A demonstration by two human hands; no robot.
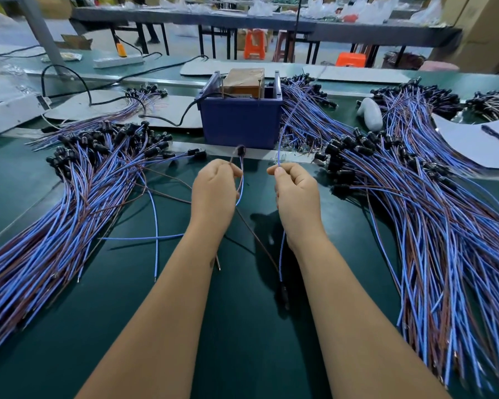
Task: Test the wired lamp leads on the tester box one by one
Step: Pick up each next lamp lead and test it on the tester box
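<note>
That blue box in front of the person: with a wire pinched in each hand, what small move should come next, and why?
Probably carrying the right hand forward to the blue tester box. It pinches a blue lead that already arcs up toward the box top. The left hand holds another lamp lead short of the box front, so neither looks set on the contacts yet.

The surface (242,326) is dark green. The leads (432,226) are blue and brown wires with black lamp caps (333,146). The tester box (241,122) is dark blue, holding a brown block (244,77). Beyond stand orange stools (254,44) and white sheets (473,139).
</note>
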